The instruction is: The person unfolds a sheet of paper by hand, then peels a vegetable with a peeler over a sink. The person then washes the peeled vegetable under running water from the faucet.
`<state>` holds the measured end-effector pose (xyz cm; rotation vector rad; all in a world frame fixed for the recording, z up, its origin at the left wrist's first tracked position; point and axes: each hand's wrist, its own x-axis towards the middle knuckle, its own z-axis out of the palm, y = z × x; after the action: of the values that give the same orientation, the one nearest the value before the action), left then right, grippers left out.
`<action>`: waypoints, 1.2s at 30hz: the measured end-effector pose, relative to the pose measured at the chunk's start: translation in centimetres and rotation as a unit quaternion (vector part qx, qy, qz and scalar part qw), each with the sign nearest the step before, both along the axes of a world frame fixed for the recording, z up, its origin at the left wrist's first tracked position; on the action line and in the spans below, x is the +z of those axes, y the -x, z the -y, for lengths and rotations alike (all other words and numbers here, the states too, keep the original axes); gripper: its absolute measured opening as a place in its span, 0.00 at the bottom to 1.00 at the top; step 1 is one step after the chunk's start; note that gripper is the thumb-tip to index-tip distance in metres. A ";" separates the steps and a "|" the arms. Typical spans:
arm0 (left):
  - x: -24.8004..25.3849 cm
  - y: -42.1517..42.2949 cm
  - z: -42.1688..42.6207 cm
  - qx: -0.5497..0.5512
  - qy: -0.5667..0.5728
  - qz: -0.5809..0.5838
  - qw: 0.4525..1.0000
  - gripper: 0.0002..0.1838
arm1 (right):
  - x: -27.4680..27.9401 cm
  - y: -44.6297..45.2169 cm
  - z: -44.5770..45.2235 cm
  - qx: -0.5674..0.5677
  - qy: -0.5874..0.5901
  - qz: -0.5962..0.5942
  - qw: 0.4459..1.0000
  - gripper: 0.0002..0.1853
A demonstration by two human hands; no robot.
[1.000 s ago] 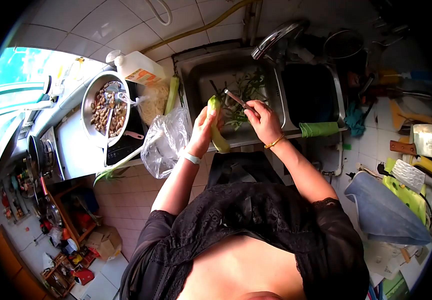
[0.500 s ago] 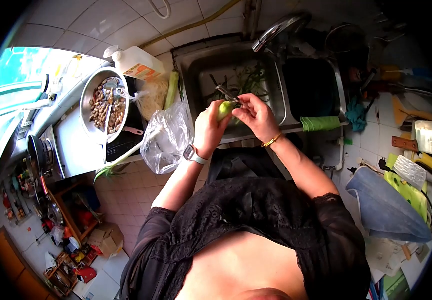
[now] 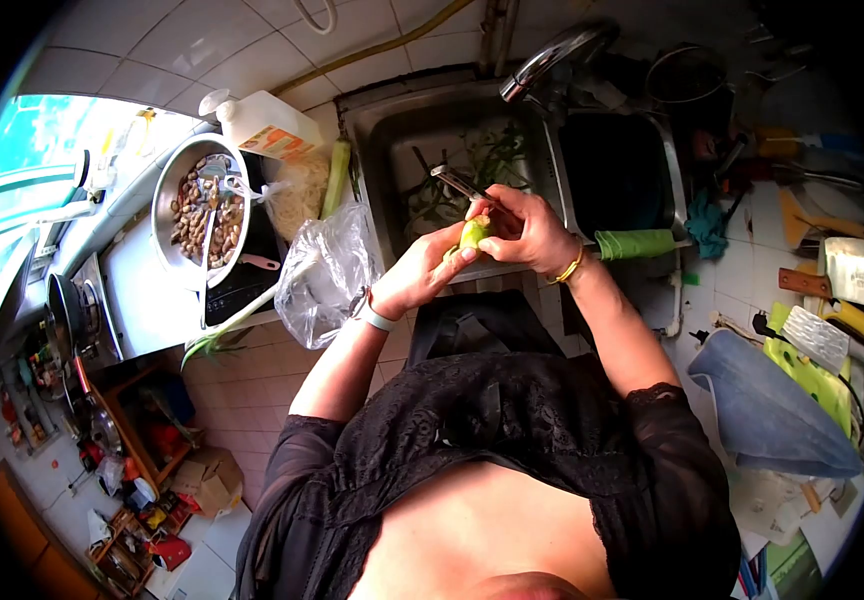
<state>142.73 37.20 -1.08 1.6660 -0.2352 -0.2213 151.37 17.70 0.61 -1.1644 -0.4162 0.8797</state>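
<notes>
My left hand (image 3: 424, 270) holds a short, pale green vegetable (image 3: 474, 234) by its lower end, fingers closed round it, above the front edge of the sink (image 3: 382, 150). My right hand (image 3: 530, 232) is closed on a slim metal tool (image 3: 459, 183) that looks like a peeler. Its end sticks out past the fingers, up and to the left. The right thumb and fingers also touch the vegetable, so its contact with the tool is partly hidden. Green leaves and scraps (image 3: 497, 160) lie in the sink below.
On the left stand a metal bowl of brown pieces (image 3: 192, 215) with a spoon, a clear plastic bag (image 3: 320, 280), a white jug (image 3: 267, 125) and a scallion (image 3: 237, 325). The faucet (image 3: 542, 68) overhangs the sink. A green cloth (image 3: 636, 244) hangs at the right basin.
Both hands have come slightly nearer my body. The vegetable has moved down and right and is tilted differently, and the left wrist has turned.
</notes>
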 end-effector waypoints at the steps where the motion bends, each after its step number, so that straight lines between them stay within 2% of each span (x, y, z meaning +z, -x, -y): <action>1: 0.6 -0.1 0.1 -0.001 0.002 0.000 1.000 0.22 | 0.4 -0.2 0.3 -0.001 0.002 0.000 1.000 0.21; 3: 1.4 -0.5 0.0 -0.026 0.033 -0.112 0.993 0.20 | 0.7 -0.8 0.9 0.008 0.003 -0.028 1.000 0.21; 4: 0.9 -0.4 0.8 0.024 0.024 -0.105 0.994 0.17 | 0.6 -1.0 1.1 -0.007 0.014 0.017 1.000 0.16; 5: 1.1 -0.6 1.0 0.023 0.024 -0.104 0.994 0.17 | 0.6 -1.0 1.2 -0.008 0.014 0.019 1.000 0.16; 6: 1.4 -0.7 1.2 0.073 -0.047 -0.086 0.992 0.15 | 0.7 -0.9 1.4 -0.067 0.101 0.118 0.986 0.13; 7: 1.5 -0.9 1.4 0.123 -0.117 -0.069 0.983 0.14 | 0.8 -0.7 1.4 -0.124 0.184 0.214 0.951 0.12; 8: 1.4 -1.1 1.7 0.154 -0.105 -0.041 0.982 0.13 | 1.3 -0.4 1.6 -0.144 0.256 0.293 0.910 0.09; 9: 0.8 -1.0 1.6 0.155 -0.105 -0.042 0.981 0.13 | 1.0 0.4 1.5 -0.143 0.256 0.293 0.910 0.09; 11: -0.5 -0.9 1.6 0.161 -0.165 -0.041 0.972 0.12 | 0.2 2.0 1.3 -0.179 0.309 0.459 0.813 0.07; 13: -0.7 -0.8 1.4 0.158 -0.191 -0.039 0.968 0.12 | -0.3 3.0 0.6 -0.174 0.304 0.508 0.787 0.07; 15: -0.6 -0.7 1.6 0.155 -0.216 -0.037 0.963 0.12 | -0.9 1.9 1.2 -0.185 0.389 0.451 0.782 0.05; 16: -0.5 -0.9 1.7 0.164 -0.248 -0.002 0.955 0.12 | -1.6 0.8 1.7 -0.193 0.394 0.428 0.790 0.06; 17: -0.4 -1.0 1.7 0.171 -0.280 0.032 0.944 0.12 | -2.8 -0.3 2.2 -0.217 0.451 0.384 0.776 0.10; 19: -0.6 -1.1 1.7 0.193 -0.300 0.077 0.931 0.13 | -3.3 -2.0 3.2 -0.233 0.453 0.375 0.775 0.12; 20: -0.7 -1.1 1.7 0.219 -0.321 0.122 0.913 0.13 | -3.4 -2.0 3.5 -0.242 0.434 0.372 0.785 0.09; 21: -0.9 -1.0 1.6 0.218 -0.321 0.119 0.914 0.13 | -2.3 -1.2 3.0 -0.240 0.434 0.370 0.786 0.09; 24: -1.1 -1.2 1.4 0.233 -0.363 0.124 0.894 0.14 | -0.5 1.9 0.6 -0.160 0.363 0.333 0.856 0.08; 25: -1.1 -1.3 1.4 0.234 -0.362 0.125 0.894 0.14 | -1.7 2.1 0.6 -0.137 0.388 0.342 0.845 0.09; 27: -1.2 -0.9 1.2 0.219 -0.375 0.154 0.888 0.16 | -2.0 0.7 1.1 -0.170 0.460 0.320 0.810 0.12; 29: -1.1 -0.8 1.0 0.202 -0.379 0.164 0.888 0.16 | -6.1 -2.0 4.2 -0.145 0.533 0.304 0.776 0.13; 31: -1.2 -1.2 0.8 0.192 -0.382 0.174 0.887 0.17 | -7.4 -2.7 5.8 -0.180 0.469 0.252 0.827 0.14; 32: -1.4 -1.1 0.7 0.174 -0.391 0.179 0.886 0.17 | -7.6 -2.6 6.0 -0.177 0.411 0.213 0.869 0.17; 33: -1.7 -0.9 0.9 0.152 -0.399 0.184 0.885 0.18 | -7.1 -2.0 5.7 -0.175 0.412 0.210 0.869 0.17; 35: -1.9 -1.3 1.6 0.147 -0.402 0.188 0.884 0.19 | -5.5 -1.2 3.8 -0.139 0.313 0.056 0.938 0.20; 36: -1.9 -1.5 2.0 0.125 -0.387 0.198 0.892 0.19 | -4.9 -0.8 3.0 -0.119 0.278 -0.002 0.953 0.22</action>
<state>144.20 35.24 -3.00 2.5125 -0.2498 0.2673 152.22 14.75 -4.29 -1.6890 -0.0108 0.8066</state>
